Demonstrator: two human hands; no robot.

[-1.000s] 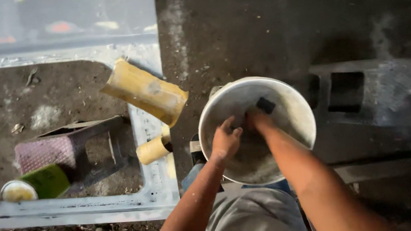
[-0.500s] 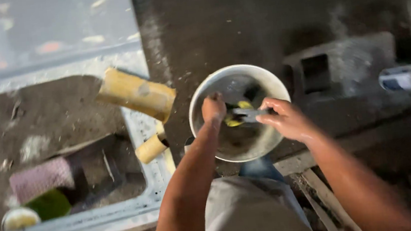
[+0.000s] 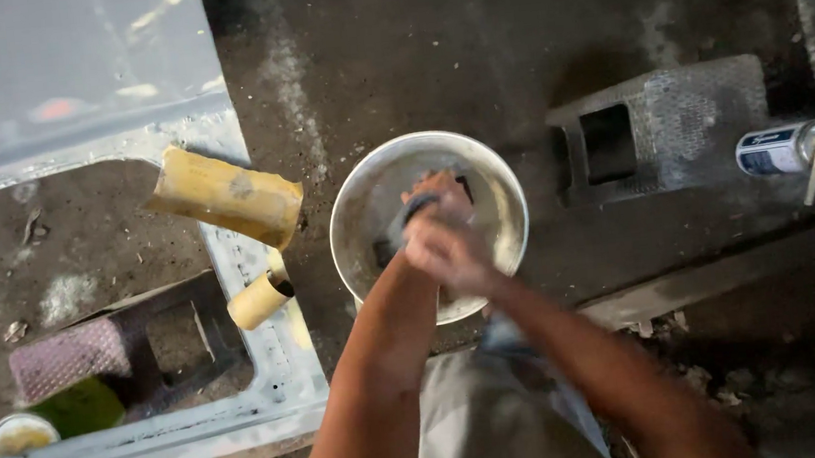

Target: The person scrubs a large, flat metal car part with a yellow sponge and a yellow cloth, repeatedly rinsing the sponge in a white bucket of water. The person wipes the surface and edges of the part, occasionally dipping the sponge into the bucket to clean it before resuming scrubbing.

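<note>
Head view, white bowl (image 3: 356,214) on the floor, both hands inside it, left hand (image 3: 429,197) and right hand (image 3: 444,250) blurred, fingers' grip unclear, dark piece (image 3: 385,251) in the bowl, yellow roller (image 3: 225,197) left, grey block (image 3: 666,124) and can (image 3: 783,149) right.

Landmark: the bowl (image 3: 427,225), which sits on the floor (image 3: 390,51) in front of the person. Both hands meet inside it: the left hand (image 3: 432,197) further in, the right hand (image 3: 444,250) nearer the near rim, blurred, partly over the left. A dark tool (image 3: 396,230) lies in the bowl under them. Left of the bowl, a frame (image 3: 280,351) lies flat, with a roller (image 3: 225,197) across its bar. A smaller roller (image 3: 260,300) lies just below that one, closer to the bowl's near-left side. Further left, inside the frame, stands a block (image 3: 71,356), with a can (image 3: 19,434) at its near-left corner. Right of the bowl stands a second block (image 3: 666,124), and beyond that a tin (image 3: 783,148) lying on its side.
</note>
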